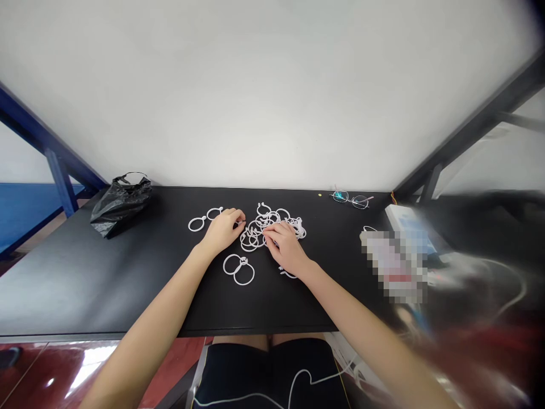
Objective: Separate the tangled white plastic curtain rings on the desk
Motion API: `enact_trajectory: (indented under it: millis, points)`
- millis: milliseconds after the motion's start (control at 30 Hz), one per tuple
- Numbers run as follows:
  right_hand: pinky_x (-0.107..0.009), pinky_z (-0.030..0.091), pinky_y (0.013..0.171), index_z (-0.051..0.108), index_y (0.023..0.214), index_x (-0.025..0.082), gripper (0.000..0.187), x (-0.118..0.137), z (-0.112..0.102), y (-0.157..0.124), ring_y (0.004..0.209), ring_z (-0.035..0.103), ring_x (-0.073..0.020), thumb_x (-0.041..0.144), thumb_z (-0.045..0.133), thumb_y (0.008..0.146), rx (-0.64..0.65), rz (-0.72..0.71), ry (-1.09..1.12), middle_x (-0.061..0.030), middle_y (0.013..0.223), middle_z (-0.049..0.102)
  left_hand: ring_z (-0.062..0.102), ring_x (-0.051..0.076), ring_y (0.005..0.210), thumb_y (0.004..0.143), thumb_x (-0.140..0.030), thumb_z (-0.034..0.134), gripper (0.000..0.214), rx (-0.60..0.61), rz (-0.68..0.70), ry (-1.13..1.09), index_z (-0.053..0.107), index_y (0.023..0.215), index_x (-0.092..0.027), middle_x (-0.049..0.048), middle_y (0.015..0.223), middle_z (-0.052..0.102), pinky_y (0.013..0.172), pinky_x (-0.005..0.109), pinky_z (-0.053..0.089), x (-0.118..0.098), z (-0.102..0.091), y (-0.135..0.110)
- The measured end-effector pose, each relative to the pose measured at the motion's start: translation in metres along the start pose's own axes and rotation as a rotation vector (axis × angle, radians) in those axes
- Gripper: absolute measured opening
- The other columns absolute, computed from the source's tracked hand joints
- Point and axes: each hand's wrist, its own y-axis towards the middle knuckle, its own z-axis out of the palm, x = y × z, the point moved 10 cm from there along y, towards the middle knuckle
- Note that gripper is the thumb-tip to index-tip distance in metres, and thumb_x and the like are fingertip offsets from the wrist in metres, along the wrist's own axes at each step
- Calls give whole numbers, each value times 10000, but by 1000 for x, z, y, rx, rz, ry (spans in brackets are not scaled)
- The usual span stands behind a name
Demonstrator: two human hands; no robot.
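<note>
1. One black plastic bag (121, 205) sits back left, contents hidden.
2. Left hand (223, 228) is loosely curled beside the pile of white rings (267, 220); I cannot tell whether it holds one.
3. Right hand (286, 245), fingers narrow, touches the pile; its grip is unclear.
4. Black tabletop (140, 289) meets a white wall (272, 102) behind.

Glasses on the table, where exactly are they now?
In the head view, the glasses lie at the back right of the black table, near the pale wall, beyond and right of the pile of white rings.
</note>
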Motion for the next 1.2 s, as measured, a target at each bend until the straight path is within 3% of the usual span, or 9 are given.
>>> enact_trajectory:
  millis: [633,1200]
  points:
    - [-437,454,924,668,998,193,192,-6,-1,0,913,587,-230,109,526,902,-28,37,47,-69,944,684,599,222,853,874,-203,462,132,-4,6,17,594,867,-202,57,888,635,757,342,483,-3,0,-1]
    - [-421,474,909,662,946,204,229,-11,-3,0,837,613,-211,69,481,902,-85,31,45,-54,866,677,586,223,845,875,-204,457,137,7,5,21,592,852,-199,61,878,620,759,348,479,-5,0,-1]
